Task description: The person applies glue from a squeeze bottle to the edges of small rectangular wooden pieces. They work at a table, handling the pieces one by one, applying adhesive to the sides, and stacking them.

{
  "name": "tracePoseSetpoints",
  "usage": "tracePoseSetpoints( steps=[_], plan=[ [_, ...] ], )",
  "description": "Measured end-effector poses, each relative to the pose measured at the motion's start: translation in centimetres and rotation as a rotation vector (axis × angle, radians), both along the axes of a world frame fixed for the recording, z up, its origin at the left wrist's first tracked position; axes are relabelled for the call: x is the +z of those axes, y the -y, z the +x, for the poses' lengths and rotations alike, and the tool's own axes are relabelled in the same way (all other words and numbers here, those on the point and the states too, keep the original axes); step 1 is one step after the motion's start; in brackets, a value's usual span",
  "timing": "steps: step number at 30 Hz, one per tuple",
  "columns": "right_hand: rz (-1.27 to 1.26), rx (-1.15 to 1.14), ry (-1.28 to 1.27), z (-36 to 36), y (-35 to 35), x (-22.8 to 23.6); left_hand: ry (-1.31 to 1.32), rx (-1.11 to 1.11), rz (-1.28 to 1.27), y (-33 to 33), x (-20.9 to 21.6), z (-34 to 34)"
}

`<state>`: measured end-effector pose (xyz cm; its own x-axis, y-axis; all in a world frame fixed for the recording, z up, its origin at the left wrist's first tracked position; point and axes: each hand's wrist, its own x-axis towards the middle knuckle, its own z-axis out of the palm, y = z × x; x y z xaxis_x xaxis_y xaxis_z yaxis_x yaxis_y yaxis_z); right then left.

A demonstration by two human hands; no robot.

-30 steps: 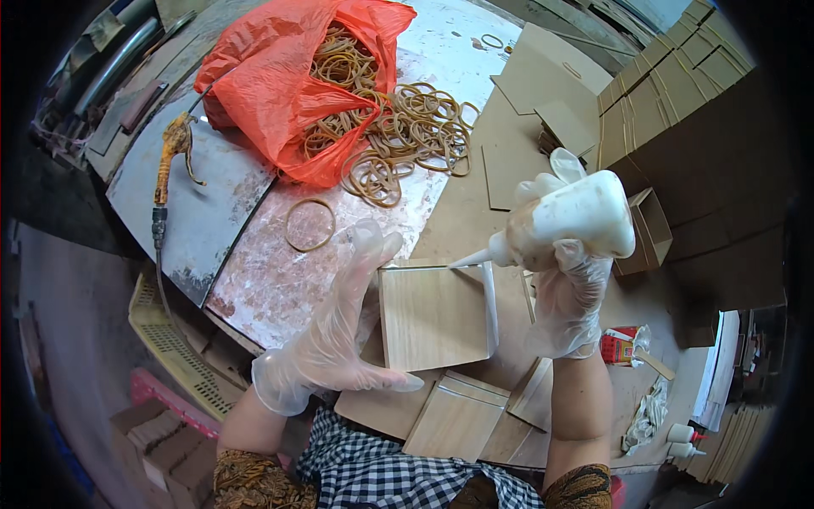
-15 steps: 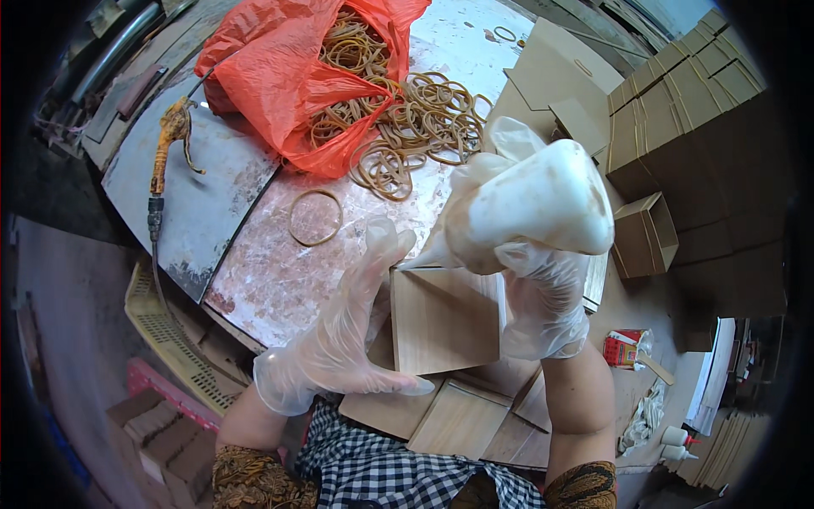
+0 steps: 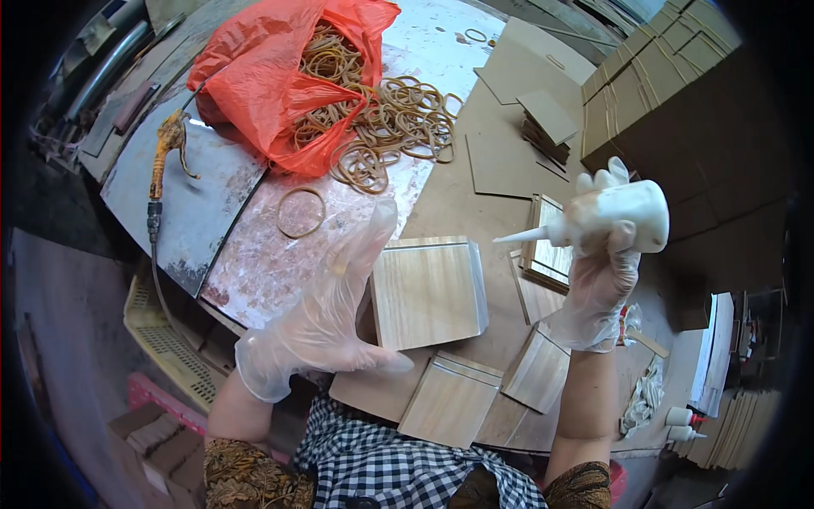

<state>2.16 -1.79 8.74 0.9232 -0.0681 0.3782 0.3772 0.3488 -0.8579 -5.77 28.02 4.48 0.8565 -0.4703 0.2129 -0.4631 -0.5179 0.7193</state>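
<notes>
A white glue bottle (image 3: pixel 644 214), lying sideways with its pointed nozzle to the left, is gripped by my gloved right hand (image 3: pixel 598 284). The nozzle tip is apart from the pale wooden box-like piece (image 3: pixel 428 293) in the middle, which has a groove near its far edge. On that piece's left side is my gloved left hand (image 3: pixel 326 301), open, with fingers stretched out and the thumb near its lower left corner; whether they touch cannot be told. Grooved wooden boards lie nearby: one board (image 3: pixel 451 399) closest to me, another board (image 3: pixel 538 369) to its right.
At the far left, a red plastic bag (image 3: pixel 254 93) spills rubber bands (image 3: pixel 407 119); a single band (image 3: pixel 301 212) lies apart. An air gun (image 3: pixel 165 157) with a hose rests on the left. Banded brown stacks (image 3: pixel 653 76) rise at the right. Two small bottles (image 3: pixel 681 424) stand lower right.
My right hand has drawn the glue bottle rightward, off the wooden piece's far edge. That piece now shows a flatter, brighter face. My left hand stays spread beside it.
</notes>
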Motion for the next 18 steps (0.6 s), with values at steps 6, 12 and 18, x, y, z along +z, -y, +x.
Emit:
tracePoseSetpoints(
  steps=[6,12,18],
  plan=[
    [0.285,-0.013,0.047,-2.6,4.4,-0.8,0.161,-0.022,-0.035,0.7,1.4,0.6],
    [0.42,-0.052,0.032,-6.8,9.0,-2.2,0.296,0.077,-0.032,1.7,2.5,-1.4],
    [0.548,-0.094,-0.018,-11.3,11.8,-3.6,0.109,-0.193,-0.044,4.8,3.3,-6.1]
  ],
)
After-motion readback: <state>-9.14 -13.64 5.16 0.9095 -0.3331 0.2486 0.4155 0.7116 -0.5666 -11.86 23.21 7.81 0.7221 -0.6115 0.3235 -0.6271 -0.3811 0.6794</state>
